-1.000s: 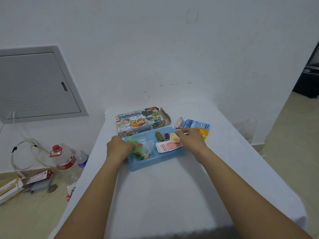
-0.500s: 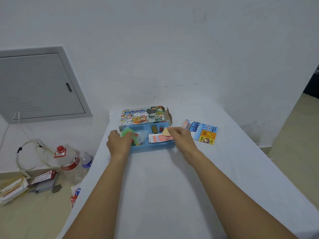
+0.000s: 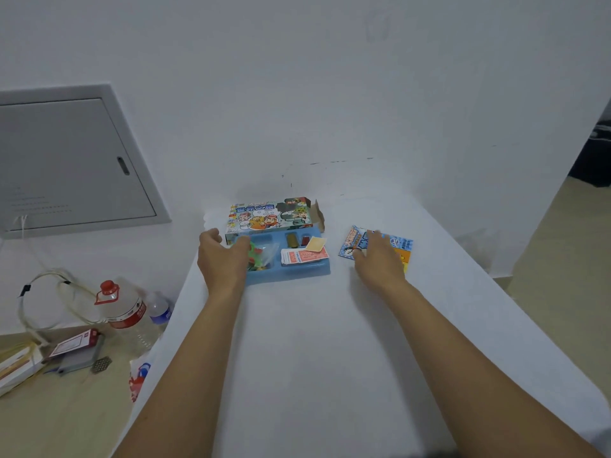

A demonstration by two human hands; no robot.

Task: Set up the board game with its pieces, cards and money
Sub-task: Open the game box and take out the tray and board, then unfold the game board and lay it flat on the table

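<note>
A blue plastic tray (image 3: 297,273) lies in front of the colourful game box (image 3: 267,215). It holds a clear bag of small coloured pieces (image 3: 266,256), a spread stack of red-backed cards (image 3: 304,256), a tan card (image 3: 315,243) and an olive block (image 3: 291,239) beside a red one. My left hand (image 3: 221,259) is at the tray's left end, thumb spread, fingers loosely over the bag. My right hand (image 3: 377,259) lies flat on the folded blue printed sheet (image 3: 401,246) to the right of the tray.
A white cloth covers the table (image 3: 314,358), which stands against a white wall. On the floor to the left are a large water bottle (image 3: 120,305), a small bottle, cables and booklets. A grey wall panel (image 3: 66,160) is at the far left.
The tray has slid away from me up to the box. My right hand has left the tan card in the tray and moved right onto the folded sheet.
</note>
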